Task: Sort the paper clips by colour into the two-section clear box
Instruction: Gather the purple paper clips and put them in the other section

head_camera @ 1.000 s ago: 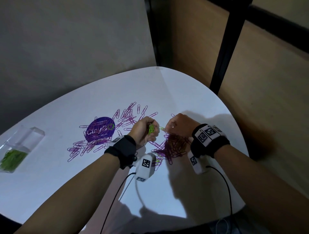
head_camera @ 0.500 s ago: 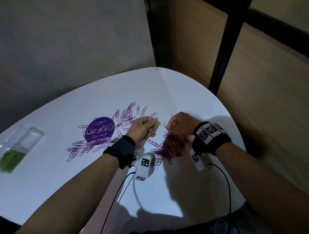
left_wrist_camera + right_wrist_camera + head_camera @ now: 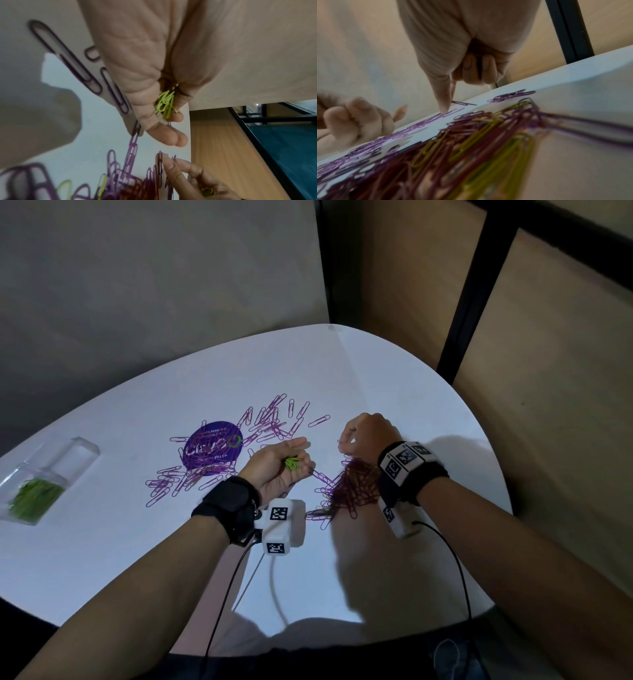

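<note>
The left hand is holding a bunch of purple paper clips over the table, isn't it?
Not quite. The left hand is holding a bunch of green paper clips, not purple; the left wrist view shows it. The purple paper clips lie on the table.

Figure: My two bare forearms and the wrist-worn gear, seen from my head camera.

My left wrist (image 3: 228,505) carries a black strap with a white camera block (image 3: 283,527) bearing two square black-and-white coded markers; a thin black cable (image 3: 222,604) runs back from it. My right wrist (image 3: 411,474) wears a black band topped by a white strip of three such markers, with a white block (image 3: 399,518) beneath and its own black cable (image 3: 455,563). No sleeves show.
</note>
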Available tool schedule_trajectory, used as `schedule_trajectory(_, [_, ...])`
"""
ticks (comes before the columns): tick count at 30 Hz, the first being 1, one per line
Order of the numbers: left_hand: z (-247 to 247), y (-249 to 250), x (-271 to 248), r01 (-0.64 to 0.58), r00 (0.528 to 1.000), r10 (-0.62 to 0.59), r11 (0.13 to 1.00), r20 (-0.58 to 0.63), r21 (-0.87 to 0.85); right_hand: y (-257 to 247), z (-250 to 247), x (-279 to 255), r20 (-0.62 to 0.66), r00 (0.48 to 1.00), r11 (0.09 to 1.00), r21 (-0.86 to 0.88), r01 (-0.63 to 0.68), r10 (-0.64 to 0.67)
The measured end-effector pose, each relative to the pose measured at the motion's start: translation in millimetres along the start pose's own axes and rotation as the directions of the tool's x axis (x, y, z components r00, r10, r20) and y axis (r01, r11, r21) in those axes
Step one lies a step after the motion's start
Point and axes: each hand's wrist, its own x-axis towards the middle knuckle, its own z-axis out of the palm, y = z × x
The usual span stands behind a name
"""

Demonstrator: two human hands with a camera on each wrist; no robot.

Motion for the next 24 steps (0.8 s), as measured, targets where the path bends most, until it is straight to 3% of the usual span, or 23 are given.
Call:
schedule_trajectory(8, [-7.4,-9.2,-19.5,-0.010,1.000,0.011,0.923,0.000,0.385,-4.5,4.7,-1.0,0.029,0.999,0.999,-0.036,-0.017,0.018])
schedule_trajectory(12, [-5.1,-14.8,-32.4,-0.024,0.999,0.039,0.818,-0.014,0.574,-7.8,3.3,-12.3,0.171,0.985,0.991,-0.122,0.048,-0.027])
schedule_trajectory(14, [-6.4,-20.7,-36.3,-0.081,0.993,0.117,0.691,0.000,0.718,-8.8,3.5,-24.2,0.241,0.969,0.983,-0.157,0.098,-0.058])
schedule_trajectory(16, [-7.4,-29.3,-37.5,-0.187,0.972,0.213,0.453,0.098,0.872,-8.4,6.6,-36.4,0.268,0.960,0.974,-0.184,0.132,-0.080])
schedule_trajectory(18, [-9.5,-38.2,-38.4,-0.223,0.964,0.197,0.235,0.179,0.946,-7.8,12.1,-45.0,0.305,0.948,0.967,-0.197,0.160,-0.095])
schedule_trajectory(20, [-13.1,-45.4,-38.8,-0.223,0.960,0.189,0.071,0.206,0.972,-5.8,14.6,-49.7,0.307,0.947,0.967,-0.200,0.158,-0.091])
schedule_trajectory(22, [-16.7,-47.0,-42.4,-0.217,0.954,0.213,0.012,0.209,0.976,-2.4,13.0,-52.0,0.278,0.957,0.972,-0.192,0.139,-0.082])
schedule_trajectory(24, [-22.3,-47.4,-45.5,-0.225,0.959,0.193,0.074,0.207,0.972,1.4,10.5,-53.7,0.254,0.965,0.976,-0.180,0.119,-0.070])
